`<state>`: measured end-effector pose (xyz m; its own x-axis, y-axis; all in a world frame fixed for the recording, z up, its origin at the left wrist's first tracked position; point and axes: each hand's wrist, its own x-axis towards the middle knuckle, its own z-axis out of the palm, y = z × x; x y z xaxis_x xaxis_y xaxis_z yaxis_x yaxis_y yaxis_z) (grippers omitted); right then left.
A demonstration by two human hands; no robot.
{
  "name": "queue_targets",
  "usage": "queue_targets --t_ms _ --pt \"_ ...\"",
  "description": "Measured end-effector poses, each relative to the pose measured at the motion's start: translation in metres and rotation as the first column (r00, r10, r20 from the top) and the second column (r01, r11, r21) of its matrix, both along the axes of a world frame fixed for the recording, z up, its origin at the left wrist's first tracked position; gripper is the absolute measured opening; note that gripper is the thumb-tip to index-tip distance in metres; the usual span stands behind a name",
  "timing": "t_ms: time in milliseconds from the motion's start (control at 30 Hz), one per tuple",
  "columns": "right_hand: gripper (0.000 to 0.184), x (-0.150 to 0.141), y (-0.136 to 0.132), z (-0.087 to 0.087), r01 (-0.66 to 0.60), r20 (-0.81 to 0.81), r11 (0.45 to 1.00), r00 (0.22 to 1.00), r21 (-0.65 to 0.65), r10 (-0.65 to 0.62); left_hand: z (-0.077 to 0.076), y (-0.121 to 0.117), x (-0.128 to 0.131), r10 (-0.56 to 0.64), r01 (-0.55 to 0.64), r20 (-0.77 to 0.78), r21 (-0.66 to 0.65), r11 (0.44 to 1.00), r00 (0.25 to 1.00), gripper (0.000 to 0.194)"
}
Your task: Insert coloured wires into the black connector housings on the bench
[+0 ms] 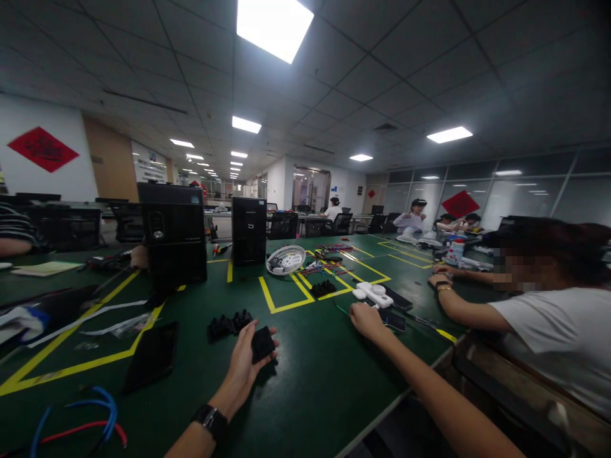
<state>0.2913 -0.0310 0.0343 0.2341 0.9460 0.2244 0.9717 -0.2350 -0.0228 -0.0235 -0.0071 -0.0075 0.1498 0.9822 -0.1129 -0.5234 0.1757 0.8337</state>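
My left hand (242, 361) is turned palm up above the green table, with its fingers curled around a small black square block (263, 343). Just behind that hand lie black plastic parts (230, 324) with upright prongs. Farther right, my right hand (368, 320) is closed, knuckles up, close to a white plastic device (375, 292). A thin green wire (340, 309) shows beside its fingers. Whatever the fingertips hold is hidden. Near the right hand lie two dark phone-like slabs (398, 298), partly covered by hand and device.
Two black computer towers (174, 235) stand on the left. A white round basket (286, 259) and tangled coloured wires (329, 257) lie mid-table. A black tablet (151, 356) and blue and red cables (107, 407) are at left. A co-worker (548, 318) sits at right, arms on the table.
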Motion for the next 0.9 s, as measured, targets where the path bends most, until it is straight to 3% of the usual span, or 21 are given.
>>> queue_targets --t_ms 133,233,300,367,433,500,600,733,900 --pt "0.016 -0.012 -0.001 0.017 -0.064 -0.019 0.996 0.998 0.069 0.065 0.000 0.002 -0.002 0.025 -0.025 0.048 -0.016 1.000 0.999 0.028" --pt "0.020 -0.040 -0.006 0.029 -0.212 -0.075 0.960 0.971 0.180 0.229 0.000 0.006 -0.003 0.053 -0.048 0.115 -0.049 0.998 0.992 0.024" --pt "0.020 -0.071 -0.013 0.029 -0.375 -0.150 0.876 0.889 0.302 0.433 0.001 0.008 -0.003 0.064 -0.056 0.146 -0.060 0.997 0.987 0.021" --pt "0.019 -0.104 -0.022 0.021 -0.510 -0.209 0.760 0.757 0.403 0.619 0.001 0.010 -0.004 0.076 -0.068 0.158 -0.057 0.996 0.984 0.019" --pt "0.018 -0.134 -0.028 0.007 -0.584 -0.237 0.686 0.660 0.434 0.712 0.001 0.011 -0.006 0.083 -0.077 0.161 -0.046 0.996 0.983 0.018" --pt "0.018 -0.154 -0.030 -0.009 -0.610 -0.245 0.652 0.618 0.451 0.747 0.001 0.012 -0.007 0.085 -0.079 0.159 -0.045 0.996 0.984 0.018" --pt "0.017 -0.163 -0.028 -0.024 -0.592 -0.237 0.638 0.614 0.493 0.753 0.000 0.014 -0.010 0.086 -0.077 0.167 -0.059 0.995 0.982 0.020" --pt "0.018 -0.155 -0.026 -0.028 -0.530 -0.227 0.629 0.634 0.568 0.739 -0.002 0.017 -0.010 0.094 -0.081 0.192 -0.076 0.994 0.977 0.022" --pt "0.018 -0.153 -0.026 -0.031 -0.597 -0.172 0.610 0.627 0.521 0.760 -0.002 0.017 -0.010 0.079 -0.053 0.217 -0.124 0.991 0.973 0.025"
